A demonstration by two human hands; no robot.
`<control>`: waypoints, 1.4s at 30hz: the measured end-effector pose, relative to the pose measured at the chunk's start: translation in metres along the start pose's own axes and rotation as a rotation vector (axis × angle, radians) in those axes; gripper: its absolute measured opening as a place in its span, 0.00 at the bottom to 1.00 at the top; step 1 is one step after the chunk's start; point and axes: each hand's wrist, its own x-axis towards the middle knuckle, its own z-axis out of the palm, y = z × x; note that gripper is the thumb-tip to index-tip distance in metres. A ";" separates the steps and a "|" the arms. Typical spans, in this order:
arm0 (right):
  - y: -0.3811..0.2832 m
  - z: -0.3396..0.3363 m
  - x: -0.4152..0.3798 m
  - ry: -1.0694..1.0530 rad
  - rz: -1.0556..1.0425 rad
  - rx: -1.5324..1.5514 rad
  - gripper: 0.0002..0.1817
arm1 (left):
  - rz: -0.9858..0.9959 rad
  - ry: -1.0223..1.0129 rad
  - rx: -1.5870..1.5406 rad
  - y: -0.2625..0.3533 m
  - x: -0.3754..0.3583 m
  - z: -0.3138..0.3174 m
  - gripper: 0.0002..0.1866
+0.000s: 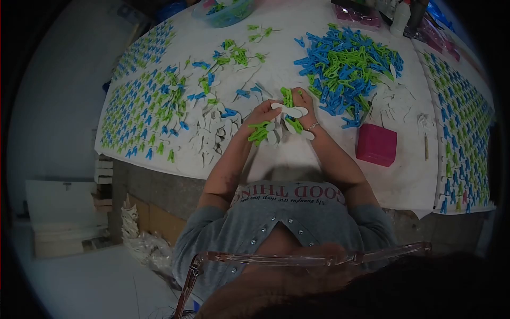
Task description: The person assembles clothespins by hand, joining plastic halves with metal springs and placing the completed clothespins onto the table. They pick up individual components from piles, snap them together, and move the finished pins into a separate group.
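Note:
In the head view both my hands meet over the white table, close in front of my body. My left hand [262,113] is closed, thumb and fingers pinching a white flat piece with rounded ends [289,110]. My right hand [305,104], with a bracelet at the wrist, is curled beside a green clothespin [287,97] and appears to grip it. Below the left hand are several green clothespins [259,133] with white rounded pieces. Another green clothespin [294,125] with a white piece [307,135] is below the right hand. Exact finger contacts are too small to make out.
A heap of blue and green clothespins [350,69] lies right of my hands. White pieces with strings [215,130] lie to the left. Clothespins in rows [138,114] cover the left side, more [462,127] the right. A magenta block [376,145] and a bowl [226,18] stand there.

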 end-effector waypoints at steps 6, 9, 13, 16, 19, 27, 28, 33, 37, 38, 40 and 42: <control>0.013 0.006 0.006 0.090 -0.069 0.157 0.10 | 0.216 0.192 -0.147 -0.019 -0.018 0.020 0.09; 0.007 0.003 0.008 0.176 -0.844 -0.692 0.10 | 0.269 0.310 -0.223 -0.023 -0.034 0.028 0.08; -0.008 -0.018 0.023 0.248 0.087 0.312 0.10 | 0.260 0.357 -0.328 -0.012 -0.053 0.006 0.09; -0.008 -0.020 0.024 0.151 0.107 0.320 0.11 | 0.155 0.336 -0.400 -0.006 -0.053 -0.003 0.10; -0.013 -0.008 0.020 0.095 0.062 0.270 0.11 | 0.098 0.277 -0.381 -0.010 -0.051 -0.009 0.11; -0.044 -0.013 0.024 0.015 -0.040 -0.182 0.14 | 0.064 0.356 -0.459 0.007 -0.041 0.010 0.10; -0.053 -0.017 0.028 0.031 -0.180 -0.244 0.17 | 0.107 0.386 -0.478 0.004 -0.036 0.005 0.11; -0.091 -0.029 0.022 0.330 -0.750 -1.302 0.22 | 0.416 0.623 -0.187 0.018 -0.023 -0.003 0.09; -0.100 -0.009 0.006 0.047 -0.606 -1.148 0.20 | 0.631 0.733 -0.015 0.033 -0.017 -0.008 0.09; -0.100 0.001 -0.002 -0.122 -0.364 -1.047 0.19 | 0.714 0.758 0.020 0.034 -0.015 -0.012 0.09; -0.089 0.030 -0.021 -0.399 -0.039 -0.884 0.17 | 0.799 0.805 0.004 0.041 -0.011 -0.016 0.09; -0.058 0.055 -0.036 -0.515 0.043 -0.826 0.16 | 0.879 0.849 -0.007 0.043 -0.011 -0.018 0.09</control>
